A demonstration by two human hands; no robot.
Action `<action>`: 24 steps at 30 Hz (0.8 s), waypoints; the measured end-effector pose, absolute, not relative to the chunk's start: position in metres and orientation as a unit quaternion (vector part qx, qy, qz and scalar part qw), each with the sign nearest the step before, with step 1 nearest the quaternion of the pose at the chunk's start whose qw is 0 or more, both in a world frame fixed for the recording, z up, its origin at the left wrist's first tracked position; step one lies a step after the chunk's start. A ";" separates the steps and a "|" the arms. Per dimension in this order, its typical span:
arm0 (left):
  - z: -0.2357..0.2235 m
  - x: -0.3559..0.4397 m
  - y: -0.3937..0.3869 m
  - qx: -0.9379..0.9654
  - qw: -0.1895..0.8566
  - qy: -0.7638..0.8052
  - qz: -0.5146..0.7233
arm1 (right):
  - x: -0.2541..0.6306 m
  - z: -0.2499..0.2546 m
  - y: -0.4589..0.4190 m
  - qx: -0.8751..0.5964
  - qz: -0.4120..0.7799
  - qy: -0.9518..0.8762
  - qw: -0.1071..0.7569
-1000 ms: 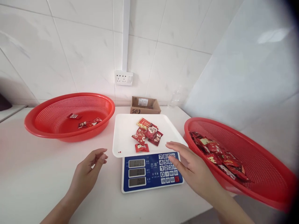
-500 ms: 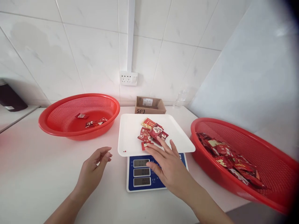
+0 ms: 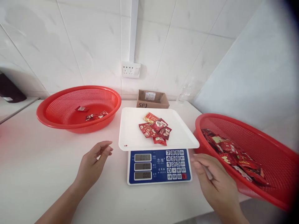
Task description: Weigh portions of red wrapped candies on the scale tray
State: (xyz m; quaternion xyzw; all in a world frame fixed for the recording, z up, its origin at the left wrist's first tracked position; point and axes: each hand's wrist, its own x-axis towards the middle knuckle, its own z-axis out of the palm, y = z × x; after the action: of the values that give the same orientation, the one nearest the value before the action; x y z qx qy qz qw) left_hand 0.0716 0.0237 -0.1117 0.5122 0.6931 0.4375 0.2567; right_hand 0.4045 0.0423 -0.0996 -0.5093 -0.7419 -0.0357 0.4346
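Note:
A white-topped digital scale (image 3: pixel 159 168) with a blue keypad panel stands in front of me. On its white tray (image 3: pixel 130 130) lies a small overlapping heap of red snack packets (image 3: pixel 156 128), one partly yellow. My left hand (image 3: pixel 92 163) rests in the air left of the scale, loosely curled, thumb and fingers a little apart, holding nothing I can see. Right of the keypad, by the near wall of the right basket (image 3: pixel 201 124), is my right hand (image 3: pixel 217 183). Its fingers are bent in against the thumb, and nothing shows in them. The top display reads faintly.
More red packets (image 3: pixel 233 152) lie in the right red basket. The left red basket (image 3: pixel 44 115) holds a few packets (image 3: pixel 97 115). Behind the scale are an open cardboard box (image 3: pixel 153 104) and a clear plastic bottle (image 3: pixel 185 91). A dark bottle (image 3: pixel 10 88) stands far left.
My right hand has left the packets on the tray and moved right and down, uncovering the keypad. The view has shifted slightly; my left hand stays nearly still.

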 end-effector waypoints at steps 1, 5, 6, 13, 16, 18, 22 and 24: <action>-0.112 0.072 0.024 0.513 0.254 0.693 0.438 | 0.411 -0.106 0.038 -0.533 -0.027 -0.724 0.437; -0.112 0.077 0.024 0.508 0.250 0.700 0.436 | 0.430 -0.131 0.030 -0.646 0.074 -0.649 0.394; -0.112 0.079 0.024 0.503 0.249 0.704 0.434 | 0.432 -0.137 0.031 -0.669 0.112 -0.626 0.384; -0.108 0.093 0.023 0.493 0.233 0.724 0.423 | 0.430 -0.157 0.052 -0.719 0.242 -0.517 0.396; -0.105 0.097 0.023 0.485 0.228 0.735 0.414 | 0.430 -0.156 0.055 -0.722 0.256 -0.505 0.397; -0.103 0.098 0.024 0.476 0.227 0.746 0.407 | 0.430 -0.157 0.054 -0.721 0.259 -0.505 0.398; -0.108 0.091 0.026 0.474 0.233 0.754 0.390 | 0.432 -0.161 0.051 -0.716 0.258 -0.512 0.398; -0.116 0.082 0.027 0.490 0.249 0.749 0.371 | 0.434 -0.164 0.051 -0.714 0.259 -0.514 0.399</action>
State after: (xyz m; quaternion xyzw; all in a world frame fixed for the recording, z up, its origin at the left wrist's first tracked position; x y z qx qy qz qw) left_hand 0.0820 0.0274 -0.1159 0.4901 0.7486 0.3709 0.2488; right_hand 0.4338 0.0506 -0.1638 -0.7135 -0.5144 0.2588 0.3991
